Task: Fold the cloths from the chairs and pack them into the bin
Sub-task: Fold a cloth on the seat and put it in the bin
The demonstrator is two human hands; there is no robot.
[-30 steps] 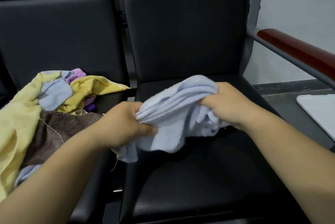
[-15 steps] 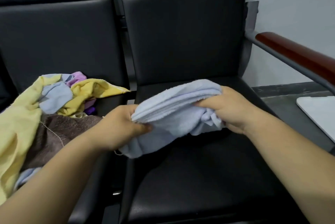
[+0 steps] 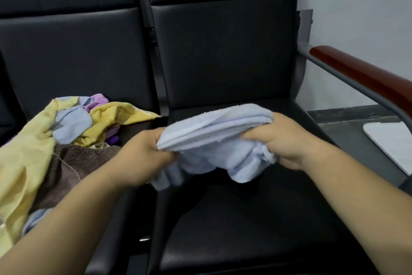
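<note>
Black padded chairs [image 3: 218,56] fill the frame, set side by side against a pale wall [image 3: 356,7] at upper right. A wooden armrest [image 3: 361,78] runs down the right edge.

A light blue cloth [image 3: 214,132] is held at centre frame, above the seat of the chair on the right of the frame and not resting on it. Several layers are gathered along its top edge, while loose ends hang bunched below. The fold is judged part-made, not finished.

The left hand [image 3: 145,154] is clamped on the cloth's left end, fingers curled round the layers. The right hand [image 3: 283,141] is clamped on its right end. The hands are held apart, with the cloth spanned between them.

At lower left of the frame a heap of unfolded cloths is seen on the neighbouring seat: a yellow cloth [image 3: 22,163], a brown cloth [image 3: 73,163], a purple cloth [image 3: 99,98] and further blue pieces.

No bin is identified. A white flat object [image 3: 392,147] at the right edge cannot be told as bin or lid. No folded cloth is shown packed.

Most of the task is judged outstanding: this fold to be completed, the heap to be worked through, everything to be packed.
</note>
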